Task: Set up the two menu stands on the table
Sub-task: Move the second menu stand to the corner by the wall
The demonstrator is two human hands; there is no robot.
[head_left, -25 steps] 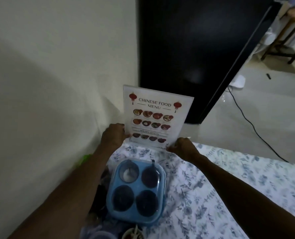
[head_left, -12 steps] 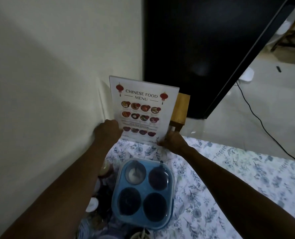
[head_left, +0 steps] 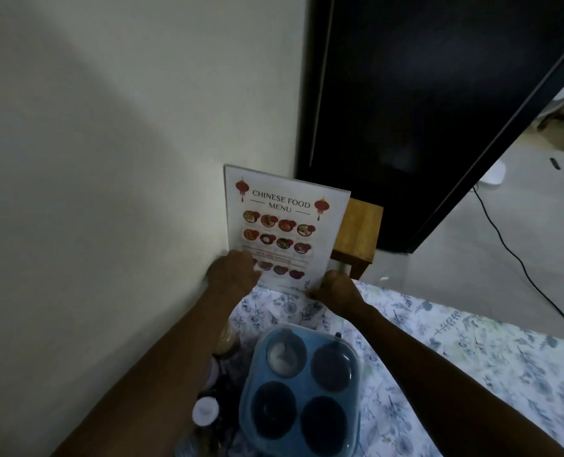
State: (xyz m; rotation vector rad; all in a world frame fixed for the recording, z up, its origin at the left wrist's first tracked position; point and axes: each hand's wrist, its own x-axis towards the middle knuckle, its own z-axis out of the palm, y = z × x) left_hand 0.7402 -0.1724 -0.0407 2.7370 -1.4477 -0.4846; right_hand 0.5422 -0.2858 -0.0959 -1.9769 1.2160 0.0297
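A clear menu stand [head_left: 282,222] with a "Chinese Food Menu" sheet stands upright at the table's far corner, close to the wall. My left hand [head_left: 232,272] grips its lower left edge. My right hand [head_left: 335,290] grips its lower right corner. The stand's foot rests on the floral tablecloth [head_left: 455,364]. Only one menu stand is in view.
A blue four-cup condiment box [head_left: 302,387] sits just behind my hands, with small bottles and jars [head_left: 204,410] to its left by the cream wall [head_left: 109,192]. A wooden stool [head_left: 359,232] and a black cabinet [head_left: 422,110] stand beyond the table. A black cable [head_left: 518,262] runs across the floor.
The menu stand has shifted left toward the wall with both hands still on it. The wooden stool behind it has come into sight.
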